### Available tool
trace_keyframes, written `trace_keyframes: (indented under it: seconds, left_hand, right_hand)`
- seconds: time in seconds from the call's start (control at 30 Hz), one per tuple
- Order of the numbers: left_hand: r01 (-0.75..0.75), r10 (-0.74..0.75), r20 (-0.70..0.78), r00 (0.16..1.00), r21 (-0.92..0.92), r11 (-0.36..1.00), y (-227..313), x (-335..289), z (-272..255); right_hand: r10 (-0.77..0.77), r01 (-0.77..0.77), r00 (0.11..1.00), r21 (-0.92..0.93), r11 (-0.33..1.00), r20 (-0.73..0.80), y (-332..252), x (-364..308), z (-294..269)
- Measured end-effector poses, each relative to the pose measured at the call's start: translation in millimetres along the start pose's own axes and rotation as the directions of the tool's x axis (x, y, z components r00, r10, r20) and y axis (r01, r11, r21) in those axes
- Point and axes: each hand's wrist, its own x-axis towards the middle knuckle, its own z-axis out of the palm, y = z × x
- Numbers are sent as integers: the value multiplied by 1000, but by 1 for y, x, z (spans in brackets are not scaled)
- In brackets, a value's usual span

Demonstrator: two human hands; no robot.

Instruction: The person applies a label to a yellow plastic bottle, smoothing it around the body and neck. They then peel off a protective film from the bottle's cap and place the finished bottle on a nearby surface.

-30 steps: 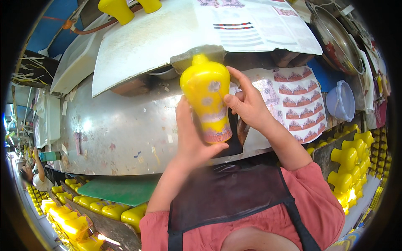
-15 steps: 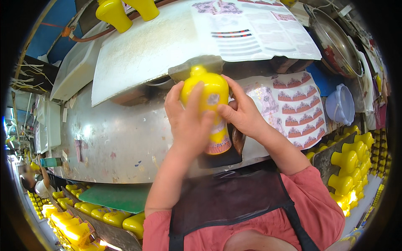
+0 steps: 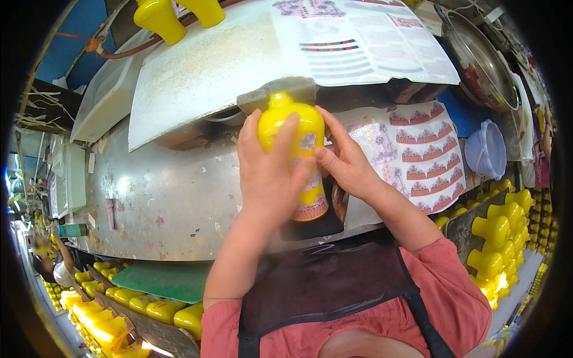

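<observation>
A glossy yellow bottle or vase [image 3: 307, 121] lies with its narrow neck pointing away from me. It has a small pale patterned patch [image 3: 308, 141] on its body and a pink scalloped band [image 3: 313, 209] near its base. Across its left side and front spreads my left hand [image 3: 265, 176], fingers and thumb pressed to the surface. My right hand [image 3: 352, 167] grips the right side, its thumb close to the patch. Beyond the neck is a grey, worn block or cloth [image 3: 298, 88]. Black material [image 3: 331, 228] shows under the base. My left hand hides part of the bottle's front.
Printed sheets of pink patterns [image 3: 424, 158] lie right of the bottle; another sheet [image 3: 340, 65] covers the white board ahead. A lilac bucket [image 3: 484, 149] and metal pan [image 3: 477, 53] stand at right. Yellow bottles [image 3: 498, 230] fill racks on both sides. A person [image 3: 59, 262] is far left.
My left hand has shifted slightly on the bottle, and its fingers are less blurred now. The bottle and my right hand stay nearly in place.
</observation>
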Motion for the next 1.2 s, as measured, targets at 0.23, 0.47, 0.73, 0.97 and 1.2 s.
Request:
trace_keyframes:
  seconds: [0.23,0.47,0.73,0.97,1.2]
  left_hand:
    - [3,-6,-46,999,-78,997,-9,-5,9]
    - [24,-73,-132,988,-343,939,-19,-1,11]
    - [-56,14,-144,989,-290,955,-33,-3,24]
    - [52,-98,-34,995,-659,750,-46,-27,38]
    - [63,-105,-29,994,-633,771,-49,-35,47]
  right_hand:
    - [60,-56,998,-110,992,33,-8,-2,-4]
    - [-61,50,997,-252,967,-38,-18,11,-3]
    - [-57,57,998,-108,992,8,-14,15,-7]
    - [-72,70,997,-323,944,5,-12,-2,-10]
    - [-222,189,975,-483,855,-11,3,-2,-4]
